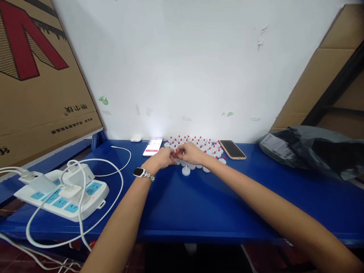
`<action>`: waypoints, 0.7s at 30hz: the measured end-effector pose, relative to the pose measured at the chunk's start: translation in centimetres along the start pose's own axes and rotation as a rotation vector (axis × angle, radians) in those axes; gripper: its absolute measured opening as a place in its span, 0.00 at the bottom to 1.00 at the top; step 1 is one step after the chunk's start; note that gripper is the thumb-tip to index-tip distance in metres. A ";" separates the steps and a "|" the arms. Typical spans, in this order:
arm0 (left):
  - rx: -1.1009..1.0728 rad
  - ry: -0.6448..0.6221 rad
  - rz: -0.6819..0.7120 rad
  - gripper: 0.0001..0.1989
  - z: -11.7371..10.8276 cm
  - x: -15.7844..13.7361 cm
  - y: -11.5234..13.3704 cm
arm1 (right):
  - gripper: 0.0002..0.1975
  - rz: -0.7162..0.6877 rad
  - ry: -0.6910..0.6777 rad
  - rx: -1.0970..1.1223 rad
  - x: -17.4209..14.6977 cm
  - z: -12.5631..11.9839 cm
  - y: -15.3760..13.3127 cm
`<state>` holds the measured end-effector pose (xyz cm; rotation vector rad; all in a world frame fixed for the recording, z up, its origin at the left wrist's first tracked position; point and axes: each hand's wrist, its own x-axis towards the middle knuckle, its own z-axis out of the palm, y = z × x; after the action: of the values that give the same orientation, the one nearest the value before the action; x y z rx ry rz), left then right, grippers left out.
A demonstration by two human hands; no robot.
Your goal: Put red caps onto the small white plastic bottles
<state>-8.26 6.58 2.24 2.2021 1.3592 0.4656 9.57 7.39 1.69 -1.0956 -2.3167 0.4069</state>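
Observation:
My left hand (165, 157), with a watch (139, 172) on its wrist, and my right hand (191, 153) meet fingertip to fingertip over a cluster of white nozzle caps. The fingers of both are closed in a pinch; a trace of red shows between them, but what they hold is too small to make out. Many caps in the cluster carry small red tips (200, 137). In front of the group, nearest me, stands a white cap (185, 171) with no red tip on its nozzle. My hands hide some of the caps behind and below them.
A lit phone (152, 147) lies left of the caps, a dark-screened phone (232, 149) to their right. At left, a white power strip (76, 206) holds chargers and looping cables. A grey plastic bag (301, 148) sits at right. Cardboard (42, 94) leans on the left.

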 end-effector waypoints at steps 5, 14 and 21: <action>-0.074 0.022 0.037 0.13 -0.4 0.0 -0.4 | 0.08 0.074 0.091 -0.125 0.4 -0.5 0.2; 0.028 0.118 -0.106 0.09 -2.9 -0.8 -1.9 | 0.10 0.017 0.007 -0.399 3.0 1.2 -1.5; 0.129 0.344 0.117 0.28 -1.5 -0.6 -0.7 | 0.13 0.095 0.190 -0.022 1.3 -0.4 -1.6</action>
<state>-9.79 6.67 3.09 2.3961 1.4709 0.8544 8.15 7.39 3.22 -1.2047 -2.1142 0.2993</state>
